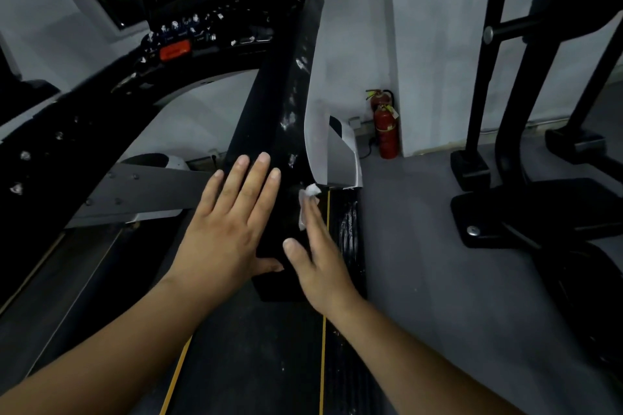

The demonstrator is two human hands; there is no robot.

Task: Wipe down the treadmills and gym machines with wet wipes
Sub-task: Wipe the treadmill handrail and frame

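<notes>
Grey gym floor (421,263) surrounds the treadmill belt (253,364) at the bottom of the frame. Just above it, your left hand (232,222) lies flat, fingers spread, on the black treadmill handrail (286,84). Your right hand (320,253), fingers straight and together, presses the wet wipe (308,195) against the rail's right side. White specks higher up the rail and on the console (202,23) suggest much remains to be wiped. The gym machine (505,145) at right looks untouched.

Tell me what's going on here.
A person is wiping the black side arm of a treadmill. The left hand lies flat on top of the arm, while the right hand presses a white wipe against its right side with straight fingers. White smears show higher up the arm.
</notes>
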